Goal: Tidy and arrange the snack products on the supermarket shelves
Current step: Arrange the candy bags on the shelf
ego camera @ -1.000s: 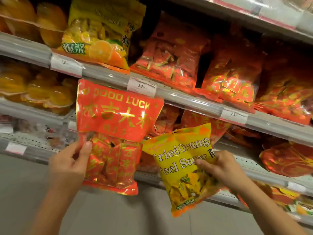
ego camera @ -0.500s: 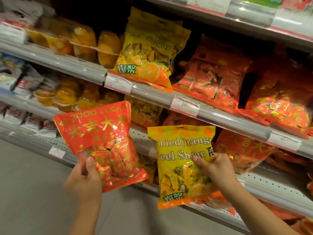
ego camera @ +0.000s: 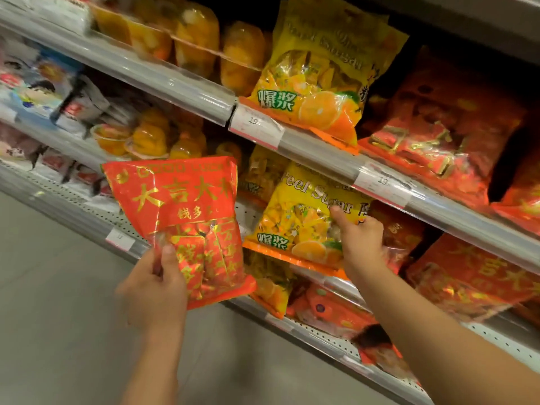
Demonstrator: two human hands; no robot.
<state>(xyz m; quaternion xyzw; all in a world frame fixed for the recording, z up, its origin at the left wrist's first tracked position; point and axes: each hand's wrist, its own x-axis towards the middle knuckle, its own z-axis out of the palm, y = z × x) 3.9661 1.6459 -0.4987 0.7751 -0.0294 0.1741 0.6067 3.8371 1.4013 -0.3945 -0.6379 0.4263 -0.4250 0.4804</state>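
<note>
Hands around candy-filled bags

A single head-worn view looks forward and slightly down along the shelves, tilted so their rails run diagonally from upper left to lower right. It sits close, with both forearms entering from the bottom edge, and grey floor fills the lower left.
</note>
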